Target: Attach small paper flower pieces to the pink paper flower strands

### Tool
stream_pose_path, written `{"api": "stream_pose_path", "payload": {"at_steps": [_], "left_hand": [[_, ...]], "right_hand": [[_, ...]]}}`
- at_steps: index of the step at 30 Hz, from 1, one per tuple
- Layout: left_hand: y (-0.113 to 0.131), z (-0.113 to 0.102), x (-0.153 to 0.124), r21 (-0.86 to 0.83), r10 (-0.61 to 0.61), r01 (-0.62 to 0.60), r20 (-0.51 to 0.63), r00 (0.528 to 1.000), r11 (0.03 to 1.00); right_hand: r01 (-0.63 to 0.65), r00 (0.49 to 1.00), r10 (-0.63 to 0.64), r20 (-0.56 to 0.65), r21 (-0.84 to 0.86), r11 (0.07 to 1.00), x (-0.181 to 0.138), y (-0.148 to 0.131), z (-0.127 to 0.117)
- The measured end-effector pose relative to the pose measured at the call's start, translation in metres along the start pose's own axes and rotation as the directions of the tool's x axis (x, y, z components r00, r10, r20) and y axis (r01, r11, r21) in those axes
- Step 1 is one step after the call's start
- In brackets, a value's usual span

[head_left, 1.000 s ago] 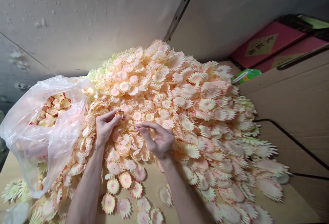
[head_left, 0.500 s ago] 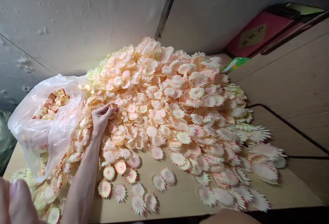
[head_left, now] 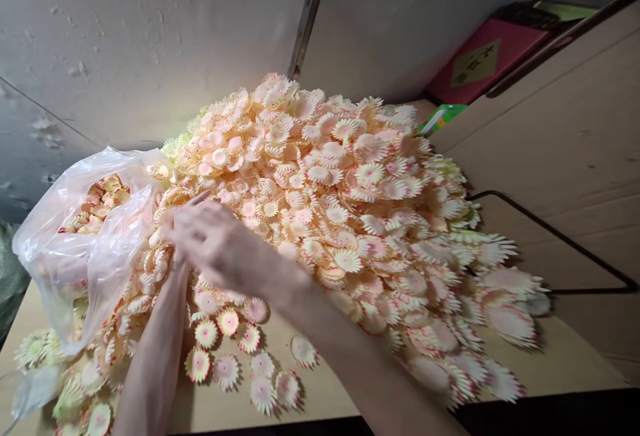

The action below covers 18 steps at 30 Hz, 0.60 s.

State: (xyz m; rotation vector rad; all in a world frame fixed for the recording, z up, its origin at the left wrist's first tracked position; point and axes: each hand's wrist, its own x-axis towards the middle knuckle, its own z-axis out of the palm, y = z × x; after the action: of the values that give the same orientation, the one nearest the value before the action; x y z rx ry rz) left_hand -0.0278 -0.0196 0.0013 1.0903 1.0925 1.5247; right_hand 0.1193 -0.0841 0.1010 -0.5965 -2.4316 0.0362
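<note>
A big heap of peach and pink paper flowers [head_left: 340, 189] covers the cardboard tabletop [head_left: 345, 383]. My right hand [head_left: 213, 243] reaches across to the left edge of the heap, next to the plastic bag [head_left: 75, 249]. It is smeared by motion, so its fingers cannot be read. My left hand [head_left: 176, 271] is at the same spot and is almost wholly hidden behind the right hand. Only its wrist and forearm show, rising from the bottom left. What it holds is hidden.
The clear plastic bag at the left holds several red-and-yellow flower pieces. Loose flowers lie along the near table edge. A red box [head_left: 480, 63] and a green packet [head_left: 443, 116] sit at the back right. A black cable [head_left: 550, 229] crosses the cardboard on the right. A wall stands behind.
My right hand left the view half a second ago and has swung back across to meet the left hand by the bag. The left hand stayed put at the heap's left edge.
</note>
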Motion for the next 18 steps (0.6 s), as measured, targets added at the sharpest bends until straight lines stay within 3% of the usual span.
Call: {"api": "stream_pose_path", "payload": {"at_steps": [3, 6, 10, 18], "left_hand": [[0.000, 0.002, -0.001, -0.062, 0.008, -0.009, -0.022, 1.000, 0.998], [0.000, 0.004, -0.003, -0.111, -0.031, 0.026, -0.046, 0.998, 0.993], [0.001, 0.007, -0.005, -0.098, -0.048, 0.042, -0.060, 0.997, 0.994], [-0.001, 0.009, -0.009, -0.002, -0.030, 0.030, -0.018, 0.999, 1.000]], "right_hand": [[-0.198, 0.963, 0.224, -0.152, 0.171, 0.965, -0.020, 0.049, 0.016], [-0.238, 0.950, 0.288, -0.125, 0.308, 0.921, -0.037, 0.077, 0.044], [-0.255, 0.927, 0.342, -0.152, 0.412, 0.874, -0.049, 0.083, 0.069], [-0.196, 0.875, 0.343, -0.341, 0.397, 0.897, -0.049, 0.085, 0.082]]}}
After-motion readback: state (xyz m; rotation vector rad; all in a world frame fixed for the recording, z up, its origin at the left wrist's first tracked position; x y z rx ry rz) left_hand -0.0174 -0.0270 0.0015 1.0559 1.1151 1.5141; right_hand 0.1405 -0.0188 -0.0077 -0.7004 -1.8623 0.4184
